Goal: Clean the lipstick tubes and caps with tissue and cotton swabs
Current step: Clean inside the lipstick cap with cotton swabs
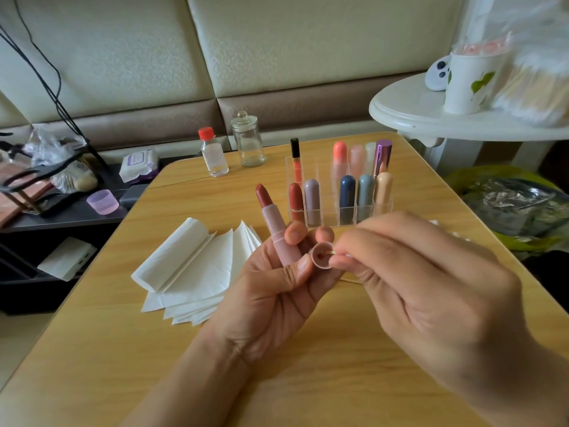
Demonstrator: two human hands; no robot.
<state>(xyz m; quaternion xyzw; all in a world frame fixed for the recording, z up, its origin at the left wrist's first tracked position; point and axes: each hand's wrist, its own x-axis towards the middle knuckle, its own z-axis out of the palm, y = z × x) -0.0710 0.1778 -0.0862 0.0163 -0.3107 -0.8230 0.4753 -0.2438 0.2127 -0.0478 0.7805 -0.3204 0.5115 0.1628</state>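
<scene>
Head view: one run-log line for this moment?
left hand: holds open pink lipstick and pink cap | right hand: pinches cotton swab, tip inside cap | tissues: on table

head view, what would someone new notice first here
Probably the two hands low in the middle: the left hand holds an uncapped pink lipstick tube upright with its cap, while the right hand pokes a cotton swab into the cap's open mouth. Behind them on the wooden table, a clear organizer holds a row of colourful lipsticks, and a fanned stack of white tissues lies to the left.
</scene>
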